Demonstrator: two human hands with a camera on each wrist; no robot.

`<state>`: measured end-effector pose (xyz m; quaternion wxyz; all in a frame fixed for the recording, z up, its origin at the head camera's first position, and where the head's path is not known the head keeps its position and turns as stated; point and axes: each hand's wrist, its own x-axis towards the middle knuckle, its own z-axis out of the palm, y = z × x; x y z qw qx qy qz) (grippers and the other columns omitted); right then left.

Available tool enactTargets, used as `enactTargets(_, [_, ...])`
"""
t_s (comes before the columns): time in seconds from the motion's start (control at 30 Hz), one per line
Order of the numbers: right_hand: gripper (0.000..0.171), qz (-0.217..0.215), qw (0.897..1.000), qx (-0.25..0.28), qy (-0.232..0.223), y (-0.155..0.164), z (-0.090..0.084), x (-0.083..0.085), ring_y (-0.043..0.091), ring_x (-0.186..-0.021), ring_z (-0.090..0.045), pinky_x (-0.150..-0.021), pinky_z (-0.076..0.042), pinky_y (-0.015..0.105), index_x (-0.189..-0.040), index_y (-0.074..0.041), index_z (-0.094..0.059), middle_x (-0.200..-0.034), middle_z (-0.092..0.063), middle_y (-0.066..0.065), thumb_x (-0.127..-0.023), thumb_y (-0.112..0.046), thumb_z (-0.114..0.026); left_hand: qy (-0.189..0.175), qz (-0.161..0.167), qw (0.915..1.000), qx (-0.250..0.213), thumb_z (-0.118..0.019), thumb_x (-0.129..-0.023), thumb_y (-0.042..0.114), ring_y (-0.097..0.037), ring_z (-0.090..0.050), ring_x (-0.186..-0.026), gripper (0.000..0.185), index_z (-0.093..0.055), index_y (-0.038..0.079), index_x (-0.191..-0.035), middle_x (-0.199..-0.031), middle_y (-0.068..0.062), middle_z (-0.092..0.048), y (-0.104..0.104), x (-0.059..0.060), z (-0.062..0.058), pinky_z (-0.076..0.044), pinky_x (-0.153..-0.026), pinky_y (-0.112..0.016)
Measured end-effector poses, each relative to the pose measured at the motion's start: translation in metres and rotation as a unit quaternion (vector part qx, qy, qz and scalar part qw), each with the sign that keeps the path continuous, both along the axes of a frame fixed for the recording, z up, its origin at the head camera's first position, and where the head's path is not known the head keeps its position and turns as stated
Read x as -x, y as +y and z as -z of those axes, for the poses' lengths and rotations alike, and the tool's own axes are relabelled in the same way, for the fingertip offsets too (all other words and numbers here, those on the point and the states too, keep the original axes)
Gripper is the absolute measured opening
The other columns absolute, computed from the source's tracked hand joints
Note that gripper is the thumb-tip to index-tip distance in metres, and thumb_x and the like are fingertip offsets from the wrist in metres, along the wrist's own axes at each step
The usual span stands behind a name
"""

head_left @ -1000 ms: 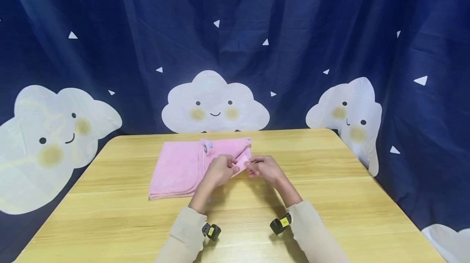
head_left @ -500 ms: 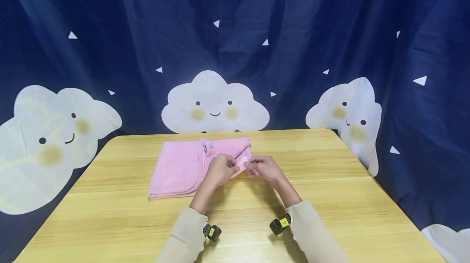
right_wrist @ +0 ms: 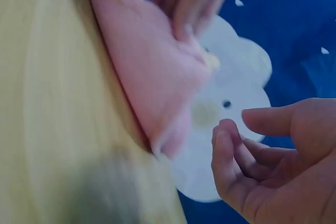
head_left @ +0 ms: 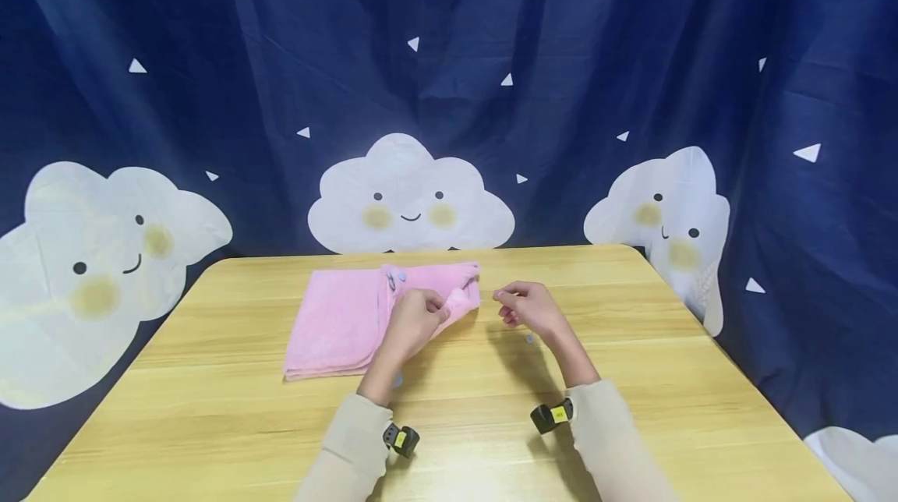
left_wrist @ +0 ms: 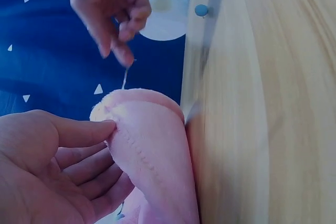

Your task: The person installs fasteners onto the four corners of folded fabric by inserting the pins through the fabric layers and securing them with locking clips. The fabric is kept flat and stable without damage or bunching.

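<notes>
My left hand [head_left: 414, 320] pinches the pink towel's [head_left: 351, 315] lifted corner, near the desk's [head_left: 631, 377] far edge. My right hand [head_left: 526, 309] (fingers loosely curled) pinches a thin thread [left_wrist: 125, 77] just beside it.

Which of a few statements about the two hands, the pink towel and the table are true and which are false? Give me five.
1. The left hand holds a raised fold of the pink towel. True.
2. The right hand grips the towel. False: it is off the towel, to its right.
3. The towel lies on a wooden table. True.
4. The towel is blue. False: it is pink.
5. A thin thread hangs from the right hand's fingers. True, in the left wrist view.
</notes>
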<state>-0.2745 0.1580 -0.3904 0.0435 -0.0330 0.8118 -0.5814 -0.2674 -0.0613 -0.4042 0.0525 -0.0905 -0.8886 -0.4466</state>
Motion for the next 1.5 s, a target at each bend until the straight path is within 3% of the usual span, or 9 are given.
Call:
enactTargets(0.17, [0.021, 0.009, 0.993, -0.116, 0.01, 0.023, -0.001, 0.0, 0.014, -0.057, -0.059, -0.062, -0.057, 0.034, -0.094, 0.005, -0.066, -0.068, -0.065, 0.012, -0.099, -0.015, -0.062, -0.005, -0.009, 0.9999, -0.01, -0.073, -0.09, 0.009, -0.016, -0.063, -0.073, 0.009, -0.076, 0.002, -0.094, -0.083, -0.006, -0.072, -0.003, 0.0, -0.002, -0.054, -0.069, -0.03])
enactTargets(0.4, [0.037, 0.014, 0.961, -0.27, -0.056, 0.04, 0.015, 0.003, 0.014, -0.044, -0.05, -0.049, -0.041, 0.025, -0.073, 0.002, -0.065, -0.051, -0.059, 0.007, -0.099, -0.024, -0.065, 0.008, -0.011, 0.9999, 0.0, -0.074, -0.09, 0.01, -0.017, -0.065, -0.074, 0.01, -0.076, 0.002, -0.094, -0.083, -0.007, -0.074, -0.005, 0.0, -0.001, -0.055, -0.071, -0.032])
enactTargets(0.53, [0.035, 0.007, 0.953, -0.29, -0.091, 0.038, 0.024, 0.005, 0.012, -0.042, -0.043, -0.043, -0.039, 0.022, -0.067, -0.003, -0.063, -0.047, -0.049, 0.001, -0.095, -0.023, -0.069, 0.012, -0.009, 0.9999, 0.002, -0.074, -0.089, 0.01, -0.016, -0.065, -0.073, 0.009, -0.076, 0.002, -0.093, -0.083, -0.007, -0.074, -0.006, 0.001, -0.001, -0.055, -0.07, -0.031])
enactTargets(0.63, [0.03, 0.006, 0.948, -0.306, -0.09, 0.036, 0.027, 0.004, 0.014, -0.044, -0.051, -0.044, -0.047, 0.023, -0.065, -0.006, -0.057, -0.051, -0.052, 0.003, -0.09, -0.015, -0.072, 0.011, -0.01, 0.9999, 0.002, -0.074, -0.089, 0.01, -0.016, -0.065, -0.073, 0.009, -0.076, 0.002, -0.094, -0.083, -0.007, -0.073, -0.005, 0.001, -0.002, -0.055, -0.07, -0.031])
enactTargets(0.83, [0.022, -0.004, 0.946, -0.314, -0.081, 0.035, 0.026, 0.003, 0.014, -0.047, -0.054, -0.045, -0.046, 0.021, -0.064, -0.006, -0.054, -0.054, -0.053, 0.005, -0.084, 0.001, -0.06, 0.008, -0.011, 0.9999, 0.002, -0.074, -0.089, 0.009, -0.016, -0.064, -0.072, 0.01, -0.076, 0.001, -0.095, -0.083, -0.007, -0.073, -0.005, 0.0, -0.003, -0.054, -0.069, -0.029])
enactTargets(0.97, [0.023, -0.008, 0.954, -0.295, -0.048, 0.03, 0.025, 0.003, 0.014, -0.046, -0.048, -0.044, -0.037, 0.021, -0.061, -0.009, -0.051, -0.051, -0.053, 0.004, -0.081, 0.002, -0.055, 0.011, -0.011, 0.9999, 0.002, -0.074, -0.089, 0.009, -0.016, -0.064, -0.071, 0.011, -0.076, 0.0, -0.095, -0.083, -0.007, -0.073, -0.004, 0.001, -0.003, -0.054, -0.068, -0.029])
enactTargets(1.17, [0.01, -0.02, 0.983, -0.183, -0.005, 0.012, 0.018, 0.003, 0.022, -0.061, -0.065, -0.061, -0.059, 0.036, -0.082, -0.001, -0.065, -0.067, -0.067, 0.016, -0.09, -0.003, -0.061, 0.011, -0.015, 0.9998, -0.006, -0.074, -0.088, 0.009, -0.019, -0.068, -0.076, 0.012, -0.076, 0.001, -0.096, -0.086, -0.01, -0.075, -0.003, 0.0, -0.003, -0.057, -0.071, -0.033])
enactTargets(1.27, [0.01, -0.033, 0.992, -0.119, 0.005, 0.001, 0.013, 0.001, 0.025, -0.065, -0.069, -0.068, -0.062, 0.042, -0.089, 0.004, -0.068, -0.073, -0.069, 0.02, -0.091, -0.004, -0.063, 0.015, -0.008, 0.9997, -0.018, -0.074, -0.088, 0.007, -0.022, -0.07, -0.079, 0.011, -0.076, 0.001, -0.096, -0.087, -0.012, -0.076, -0.001, 0.0, -0.002, -0.058, -0.073, -0.035])
enactTargets(1.5, [0.018, -0.081, 0.996, 0.022, -0.023, -0.021, 0.014, -0.003, 0.023, -0.069, -0.07, -0.072, -0.063, 0.042, -0.103, 0.013, -0.066, -0.08, -0.068, 0.019, -0.093, -0.002, -0.063, 0.012, 0.009, 0.9984, -0.054, -0.074, -0.086, 0.003, -0.02, -0.072, -0.079, 0.009, -0.077, 0.002, -0.094, -0.087, -0.011, -0.077, 0.002, 0.002, 0.001, -0.058, -0.072, -0.032])
